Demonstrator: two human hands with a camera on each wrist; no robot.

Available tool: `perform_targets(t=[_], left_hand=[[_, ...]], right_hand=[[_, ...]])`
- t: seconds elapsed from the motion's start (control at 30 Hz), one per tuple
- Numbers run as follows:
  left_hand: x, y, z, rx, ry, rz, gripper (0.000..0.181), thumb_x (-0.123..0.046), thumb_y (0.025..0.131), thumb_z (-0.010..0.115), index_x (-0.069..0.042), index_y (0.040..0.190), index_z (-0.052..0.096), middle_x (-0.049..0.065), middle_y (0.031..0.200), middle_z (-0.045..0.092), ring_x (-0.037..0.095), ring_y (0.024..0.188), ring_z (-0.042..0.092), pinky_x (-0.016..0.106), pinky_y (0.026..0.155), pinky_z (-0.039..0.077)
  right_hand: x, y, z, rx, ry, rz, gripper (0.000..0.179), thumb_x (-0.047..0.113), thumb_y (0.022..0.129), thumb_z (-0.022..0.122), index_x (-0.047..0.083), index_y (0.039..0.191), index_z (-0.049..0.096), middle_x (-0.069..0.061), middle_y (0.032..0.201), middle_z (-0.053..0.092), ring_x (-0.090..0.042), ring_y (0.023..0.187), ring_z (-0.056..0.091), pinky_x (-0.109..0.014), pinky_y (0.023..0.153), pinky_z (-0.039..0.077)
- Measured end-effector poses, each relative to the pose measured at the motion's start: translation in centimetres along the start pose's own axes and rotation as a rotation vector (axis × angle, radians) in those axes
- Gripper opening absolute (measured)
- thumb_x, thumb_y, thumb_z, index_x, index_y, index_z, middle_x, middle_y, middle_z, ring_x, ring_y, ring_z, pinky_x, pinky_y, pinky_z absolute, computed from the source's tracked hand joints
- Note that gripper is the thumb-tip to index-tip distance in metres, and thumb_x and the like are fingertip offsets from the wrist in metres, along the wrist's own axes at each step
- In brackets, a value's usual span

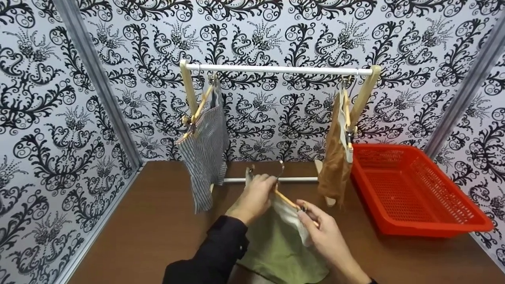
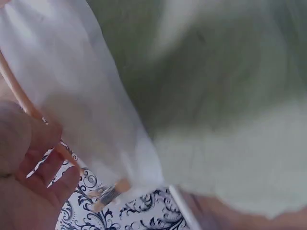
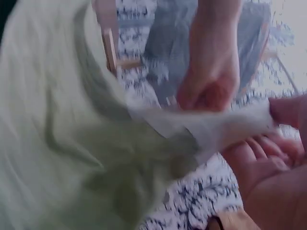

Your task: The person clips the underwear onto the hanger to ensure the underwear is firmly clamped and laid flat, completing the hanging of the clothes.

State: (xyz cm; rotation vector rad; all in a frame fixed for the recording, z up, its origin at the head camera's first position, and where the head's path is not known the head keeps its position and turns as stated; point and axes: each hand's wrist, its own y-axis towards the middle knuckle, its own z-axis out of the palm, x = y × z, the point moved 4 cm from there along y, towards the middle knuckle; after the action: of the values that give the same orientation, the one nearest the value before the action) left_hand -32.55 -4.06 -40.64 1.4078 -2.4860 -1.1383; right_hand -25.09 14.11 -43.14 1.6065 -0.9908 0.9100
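A green garment (image 1: pixel 276 244) with a white waistband (image 2: pixel 81 72) hangs from a wooden clip hanger (image 1: pixel 286 198) above the table's middle. My left hand (image 1: pixel 256 195) grips the hanger's bar near its metal hook (image 1: pixel 281 167). In the left wrist view, the fingers curl round the bar, and a clip (image 2: pixel 110 194) sits at the waistband's corner. My right hand (image 1: pixel 325 230) pinches the other end of the hanger, around the clip (image 1: pixel 303 208) there. Seen from the right wrist, thumb and fingers hold the white waistband (image 3: pixel 240 127); the clip is hidden in that view.
Behind the hands stands a rack with a white top rail (image 1: pixel 276 69). Striped trousers (image 1: pixel 207 150) hang at its left, a brown garment (image 1: pixel 333 157) at its right. A red plastic basket (image 1: pixel 418 228) stands right on the brown table (image 1: pixel 130 236). Patterned walls enclose it.
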Motion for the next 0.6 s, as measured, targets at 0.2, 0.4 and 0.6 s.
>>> perform_targets(t=[0.2, 0.4, 0.6], left_hand=[[-0.9, -0.6, 1.5, -0.265, -0.727, -0.442, 0.060, 0.016, 0.087, 0.058, 0.004, 0.145, 0.049, 0.034, 0.151, 0.037, 0.049, 0.139, 0.038, 0.051, 0.113, 0.035], [-0.6, -2.0, 3.6, -0.308, -1.256, -0.751, 0.048, -0.003, 0.104, 0.047, 0.011, 0.149, 0.037, 0.029, 0.148, 0.046, 0.038, 0.138, 0.045, 0.044, 0.115, 0.034], [0.3, -2.7, 3.6, -0.325, -1.287, -0.764, 0.044, -0.015, 0.108, 0.048, 0.011, 0.143, 0.047, 0.015, 0.125, 0.066, 0.022, 0.116, 0.060, 0.045, 0.109, 0.040]], right_hand=[[1.0, -0.7, 1.0, -0.165, 0.007, -0.097, 0.034, 0.007, 0.100, 0.063, -0.005, 0.132, 0.062, -0.018, 0.128, 0.067, -0.017, 0.107, 0.066, -0.021, 0.082, 0.054], [1.4, -1.3, 1.8, -0.187, -0.049, -0.178, 0.033, 0.003, 0.097, 0.067, -0.007, 0.128, 0.064, -0.016, 0.125, 0.069, -0.016, 0.112, 0.066, -0.018, 0.087, 0.052], [1.7, -1.5, 2.4, -0.138, -0.031, -0.217, 0.034, 0.002, 0.098, 0.065, -0.009, 0.130, 0.062, -0.020, 0.127, 0.066, -0.016, 0.115, 0.064, -0.017, 0.089, 0.050]])
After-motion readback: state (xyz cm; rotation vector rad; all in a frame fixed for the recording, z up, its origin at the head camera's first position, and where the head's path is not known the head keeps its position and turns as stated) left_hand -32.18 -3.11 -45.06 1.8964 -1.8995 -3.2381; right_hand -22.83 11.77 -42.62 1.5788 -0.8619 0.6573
